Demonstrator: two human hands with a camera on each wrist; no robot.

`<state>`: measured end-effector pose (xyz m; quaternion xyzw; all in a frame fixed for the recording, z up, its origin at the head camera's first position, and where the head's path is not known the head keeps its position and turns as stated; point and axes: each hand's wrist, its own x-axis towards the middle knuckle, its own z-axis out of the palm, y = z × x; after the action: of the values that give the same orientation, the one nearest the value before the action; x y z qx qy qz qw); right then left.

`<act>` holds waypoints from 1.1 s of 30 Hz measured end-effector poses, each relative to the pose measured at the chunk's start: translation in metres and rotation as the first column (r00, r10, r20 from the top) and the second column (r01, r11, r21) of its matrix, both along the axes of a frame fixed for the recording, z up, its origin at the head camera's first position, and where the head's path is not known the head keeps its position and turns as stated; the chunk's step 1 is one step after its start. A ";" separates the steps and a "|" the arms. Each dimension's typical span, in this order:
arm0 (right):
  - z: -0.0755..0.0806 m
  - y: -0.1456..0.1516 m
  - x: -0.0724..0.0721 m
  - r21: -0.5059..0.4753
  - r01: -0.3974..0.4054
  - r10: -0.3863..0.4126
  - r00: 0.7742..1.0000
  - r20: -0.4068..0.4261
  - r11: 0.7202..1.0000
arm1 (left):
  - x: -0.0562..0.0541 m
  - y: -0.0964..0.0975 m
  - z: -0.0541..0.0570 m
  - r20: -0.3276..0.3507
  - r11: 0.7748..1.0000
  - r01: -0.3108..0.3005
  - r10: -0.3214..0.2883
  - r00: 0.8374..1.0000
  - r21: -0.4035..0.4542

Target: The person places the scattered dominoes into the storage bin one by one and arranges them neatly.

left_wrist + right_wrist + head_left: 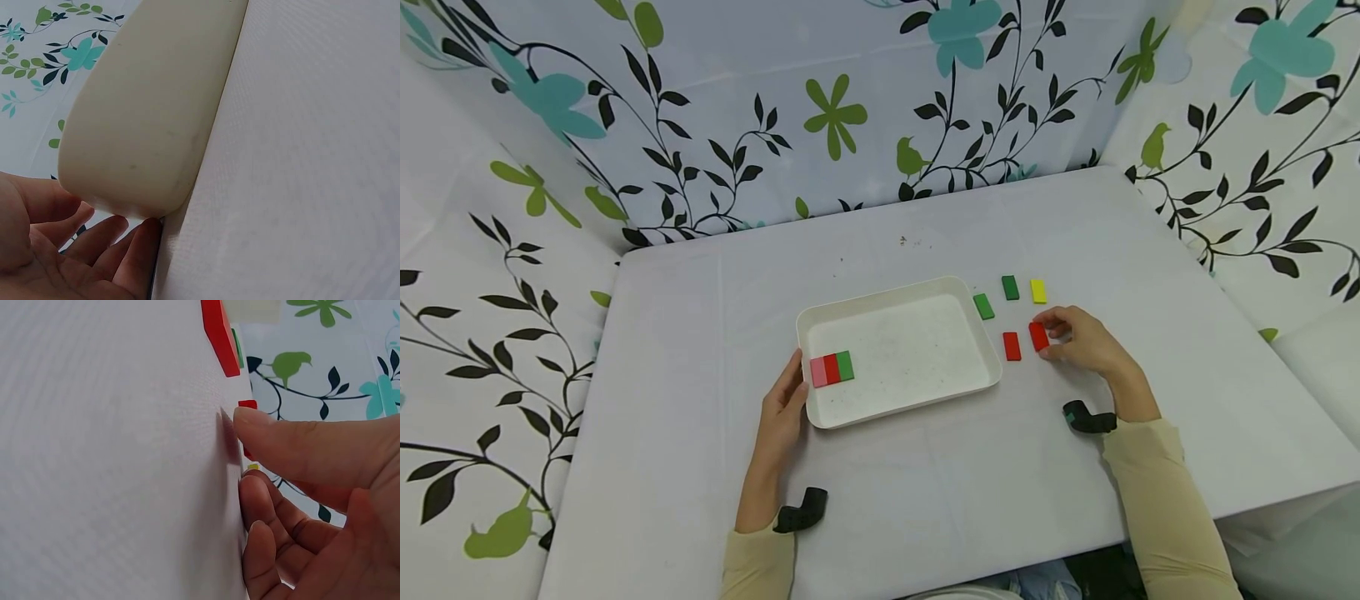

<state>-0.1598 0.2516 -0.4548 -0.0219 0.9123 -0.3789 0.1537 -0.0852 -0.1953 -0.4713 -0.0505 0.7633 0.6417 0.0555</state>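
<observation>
My left hand (pixel 784 408) rests against the outer left end of a white rectangular tray (pixel 917 406). In the left wrist view, its thumb and fingertips touch the tray's wall (pixel 144 125). Inside the tray, at the left, a pink block (pixel 817 372), a red block (pixel 831 369) and a green block (pixel 845 365) lie side by side. My right hand (pixel 1086 340) pinches another red block (pixel 1038 336) at the tabletop, right of the tray. The thumb partly covers this red block (pixel 247 404) in the right wrist view.
Beside the held block lies a red block (pixel 1012 346). Behind are a dark green block (pixel 1011 287) and a yellow block (pixel 1038 291); a lighter green block (pixel 983 306) lies by the tray's right wall. Patterned curtains (pixel 842 50) stand along the white table's (pixel 662 417) edges.
</observation>
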 end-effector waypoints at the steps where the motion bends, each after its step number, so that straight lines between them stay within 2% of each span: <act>1: 0.001 0.000 0.000 -0.006 0.002 -0.002 1.000 0.000 1.000 | 0.000 0.000 0.000 0.001 1.000 0.000 0.000 1.000 0.000; 11: 0.010 -0.003 -0.001 -0.046 0.085 -0.086 0.996 -0.003 0.995 | 0.001 0.001 0.001 0.005 1.000 -0.003 0.003 1.000 0.013; 18: 0.021 -0.009 -0.003 -0.074 0.122 -0.129 0.988 -0.088 0.990 | 0.002 0.001 0.002 0.000 1.000 -0.003 0.003 1.000 0.010; 25: 0.031 -0.027 -0.006 -0.118 0.113 -0.131 0.979 -0.155 0.987 | 0.001 0.001 0.002 -0.003 1.000 -0.004 0.004 1.000 0.003; 33: 0.034 -0.049 -0.009 -0.128 0.076 -0.096 0.983 -0.158 0.989 | 0.000 0.001 0.002 -0.004 1.000 -0.007 0.007 1.000 -0.002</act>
<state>-0.1687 0.2026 -0.4211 -0.0228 0.8973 -0.4368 0.0600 -0.0849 -0.1945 -0.4697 -0.0520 0.7640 0.6411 0.0515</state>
